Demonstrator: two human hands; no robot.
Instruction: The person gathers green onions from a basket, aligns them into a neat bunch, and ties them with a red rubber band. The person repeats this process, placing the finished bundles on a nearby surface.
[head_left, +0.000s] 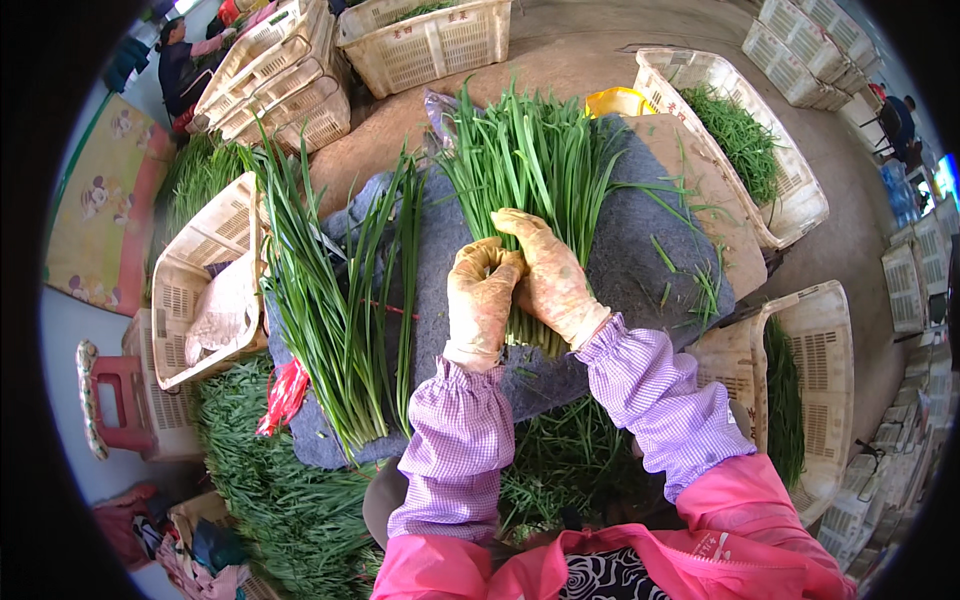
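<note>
Both my hands wear stained, light rubber gloves and meet around the lower part of a thick bundle of green garlic chives (529, 157). My left hand (484, 292), fingers curled, grips the stems from the left side. My right hand (551, 274) lies over them from the right, its fingers bent across the bundle. The cut stem ends show below, between my wrists. Under the bundle is a grey-blue cloth (637, 255) on a raised surface. Left of my hands lies a looser pile of chives (322, 322), with red plastic ties (285, 397) at its left edge.
Plastic crates stand around: one with greens (802, 202) at the upper right, one (825, 375) at the right, one (176, 285) at the left. Loose chives (277, 480) cover the floor at the lower left, near a red stool (124, 401). A person (180, 75) sits at the upper left.
</note>
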